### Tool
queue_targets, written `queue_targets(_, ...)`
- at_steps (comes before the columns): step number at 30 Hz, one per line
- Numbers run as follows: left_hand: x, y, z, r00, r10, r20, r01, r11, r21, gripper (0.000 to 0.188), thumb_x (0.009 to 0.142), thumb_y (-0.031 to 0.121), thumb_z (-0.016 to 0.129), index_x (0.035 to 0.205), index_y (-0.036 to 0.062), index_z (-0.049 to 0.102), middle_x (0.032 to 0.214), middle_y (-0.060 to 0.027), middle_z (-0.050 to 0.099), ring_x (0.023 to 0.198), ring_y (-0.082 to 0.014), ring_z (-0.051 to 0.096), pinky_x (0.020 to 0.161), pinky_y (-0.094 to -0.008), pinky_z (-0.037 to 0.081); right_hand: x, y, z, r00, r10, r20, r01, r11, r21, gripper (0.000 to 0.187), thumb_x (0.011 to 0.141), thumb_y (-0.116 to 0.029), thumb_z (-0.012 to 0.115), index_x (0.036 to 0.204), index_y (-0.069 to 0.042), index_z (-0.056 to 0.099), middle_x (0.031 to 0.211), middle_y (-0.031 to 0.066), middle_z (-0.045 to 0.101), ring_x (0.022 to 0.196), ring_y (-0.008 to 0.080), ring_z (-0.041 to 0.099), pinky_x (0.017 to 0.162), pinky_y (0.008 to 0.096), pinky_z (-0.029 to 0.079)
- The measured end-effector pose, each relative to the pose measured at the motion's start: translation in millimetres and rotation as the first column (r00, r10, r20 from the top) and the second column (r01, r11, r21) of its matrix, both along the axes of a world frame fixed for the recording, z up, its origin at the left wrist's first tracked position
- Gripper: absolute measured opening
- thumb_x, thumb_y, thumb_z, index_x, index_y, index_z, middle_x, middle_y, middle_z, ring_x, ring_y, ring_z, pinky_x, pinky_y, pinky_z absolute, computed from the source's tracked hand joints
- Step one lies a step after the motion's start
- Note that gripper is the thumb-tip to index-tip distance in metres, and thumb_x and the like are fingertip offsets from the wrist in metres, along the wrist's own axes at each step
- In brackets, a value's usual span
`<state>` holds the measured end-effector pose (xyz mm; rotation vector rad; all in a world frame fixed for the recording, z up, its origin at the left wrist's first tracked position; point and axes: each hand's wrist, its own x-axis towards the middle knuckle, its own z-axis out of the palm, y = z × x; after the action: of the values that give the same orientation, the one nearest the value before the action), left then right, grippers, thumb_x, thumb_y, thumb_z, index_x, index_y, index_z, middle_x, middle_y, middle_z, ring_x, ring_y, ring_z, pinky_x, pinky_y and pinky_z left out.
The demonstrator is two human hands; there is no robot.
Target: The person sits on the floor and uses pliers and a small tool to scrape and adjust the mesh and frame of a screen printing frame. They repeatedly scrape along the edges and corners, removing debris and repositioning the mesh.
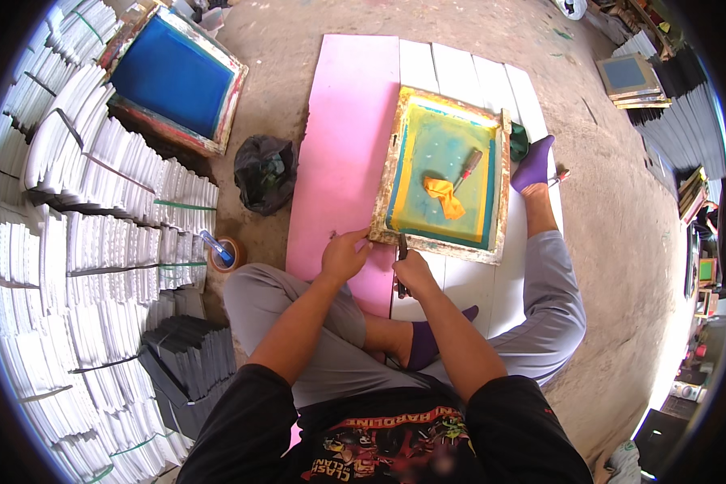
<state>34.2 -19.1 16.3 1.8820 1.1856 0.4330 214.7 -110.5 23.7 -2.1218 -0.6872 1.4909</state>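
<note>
A worn wooden screen-printing frame (385,181) with yellow-green mesh (427,141) lies flat in front of me. My right hand (414,274) is closed round a dark pair of pliers (402,241), whose jaws meet the frame's near edge by its left corner. Next to that same corner, my left hand (346,257) has its fingers curled, with the fingertips touching the wood. Whether it pinches anything small there is hidden. On the mesh rest a screwdriver (471,165) with a dark red handle and a crumpled yellow-orange cloth (445,198).
Pink board (339,121) and white panels (415,60) lie beneath the frame. A black plastic bag (264,175) and a tape roll (226,254) sit to the left, beside tall bundled paper stacks (109,242). Another frame with blue mesh (173,77) leans at far left. My socked foot (532,165) flanks the frame.
</note>
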Motion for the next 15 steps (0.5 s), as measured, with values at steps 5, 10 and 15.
queue_targets(5,2,2,5,0.999,-0.015,-0.051,0.014,1.0,-0.018,0.042,0.091,0.023,0.071,0.129,0.0076,0.072,0.118,-0.0191,0.074,0.109,-0.0373,0.071,0.095,-0.0462,0.056,-13,2,21,0.981,0.0,0.192,0.003,1.0,-0.016,0.009,0.089,-0.008,0.052,0.094,0.0,0.053,0.068,0.0149,0.062,0.049,0.0245,0.063,0.038,0.0412,0.046)
queue_targets(10,2,2,-1,0.999,-0.005,-0.051,0.005,1.0,-0.002,0.042,0.09,0.024,0.072,0.129,0.0091,0.073,0.115,-0.0185,0.075,0.106,-0.0378,0.071,0.093,-0.0467,0.056,-7,-9,-20,0.949,0.05,0.311,-0.079,0.994,0.081,0.007,0.089,-0.009,0.051,0.092,-0.002,0.052,0.064,0.0135,0.062,0.046,0.0235,0.061,0.039,0.04,0.046)
queue_targets(15,4,4,8,0.996,-0.013,-0.083,0.009,0.999,-0.042,0.041,0.091,0.026,0.073,0.127,0.0086,0.074,0.113,-0.0189,0.075,0.103,-0.0383,0.072,0.091,-0.0465,0.057,-3,-11,-20,0.964,0.046,0.263,-0.076,0.992,0.103,0.006,0.089,-0.009,0.052,0.09,-0.003,0.052,0.063,0.0131,0.061,0.045,0.0232,0.06,0.039,0.0399,0.046)
